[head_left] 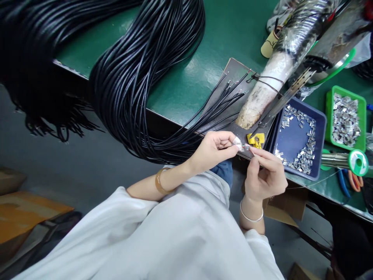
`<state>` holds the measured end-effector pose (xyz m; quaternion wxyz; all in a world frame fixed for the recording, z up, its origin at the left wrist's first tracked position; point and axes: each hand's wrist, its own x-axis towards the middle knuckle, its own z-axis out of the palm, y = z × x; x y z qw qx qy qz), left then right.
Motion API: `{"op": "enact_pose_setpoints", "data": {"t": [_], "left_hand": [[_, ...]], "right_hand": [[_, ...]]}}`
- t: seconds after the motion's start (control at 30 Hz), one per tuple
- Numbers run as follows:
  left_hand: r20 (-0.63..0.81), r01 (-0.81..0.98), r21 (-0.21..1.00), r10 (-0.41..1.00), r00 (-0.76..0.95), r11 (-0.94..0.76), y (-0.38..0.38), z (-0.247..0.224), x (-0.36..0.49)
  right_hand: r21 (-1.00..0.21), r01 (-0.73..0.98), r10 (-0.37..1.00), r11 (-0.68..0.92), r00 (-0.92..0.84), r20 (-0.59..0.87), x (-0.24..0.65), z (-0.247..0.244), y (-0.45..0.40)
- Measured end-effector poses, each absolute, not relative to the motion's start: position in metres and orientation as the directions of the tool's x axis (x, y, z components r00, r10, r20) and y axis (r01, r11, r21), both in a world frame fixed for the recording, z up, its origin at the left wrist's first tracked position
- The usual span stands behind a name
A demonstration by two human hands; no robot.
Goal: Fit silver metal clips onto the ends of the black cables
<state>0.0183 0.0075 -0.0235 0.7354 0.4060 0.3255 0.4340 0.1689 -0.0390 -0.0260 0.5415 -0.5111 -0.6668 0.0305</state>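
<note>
My left hand (218,149) is closed in a pinch on the end of a black cable, where fine coloured wires show; white tape covers a fingertip. Against its fingertips is a tiny metal connector (247,147). My right hand (265,175) is also closed, its fingertips meeting at the connector's other side; what lies between them is too small to make out. A thin wire (323,179) runs from a reel toward this hand. Just beyond the fingers sits a yellow block (256,140), with a slim metal rod (287,97), resembling a soldering iron, slanting down to it.
A large bundle of black cables (131,85) drapes over the green table (233,27). To the right are a blue tray (319,132) and a green tray (363,116) of small metal parts, a green-and-white reel (358,163) and pliers (344,182). A white duct (268,87) hangs above the board.
</note>
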Motion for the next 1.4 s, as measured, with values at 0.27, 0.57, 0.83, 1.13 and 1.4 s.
{"op": "enact_pose_setpoints", "data": {"t": [0.27, 0.57, 0.83, 1.13, 1.4], "left_hand": [[-0.107, -0.303, 0.927, 0.931, 0.348, 0.22, 0.01, -0.024, 0.019], [-0.084, -0.345, 0.919, 0.948, 0.307, 0.193, 0.017, -0.021, 0.024], [-0.104, -0.305, 0.933, 0.953, 0.283, 0.192, 0.019, -0.022, 0.025], [-0.099, -0.302, 0.938, 0.965, 0.242, 0.172, 0.019, -0.019, 0.029], [-0.071, -0.316, 0.936, 0.963, 0.259, 0.154, 0.02, -0.019, 0.025]], "right_hand": [[-0.686, 0.588, 0.757, 0.428, 0.182, 0.628, 0.171, -0.029, -0.032], [-0.416, 0.775, 0.642, 0.476, 0.017, 0.766, 0.175, -0.034, -0.027], [-0.376, 0.782, 0.633, 0.497, -0.031, 0.773, 0.177, -0.036, -0.024], [-0.344, 0.798, 0.613, 0.496, -0.041, 0.789, 0.177, -0.033, -0.021], [-0.324, 0.808, 0.629, 0.493, -0.073, 0.774, 0.175, -0.029, -0.024]]}}
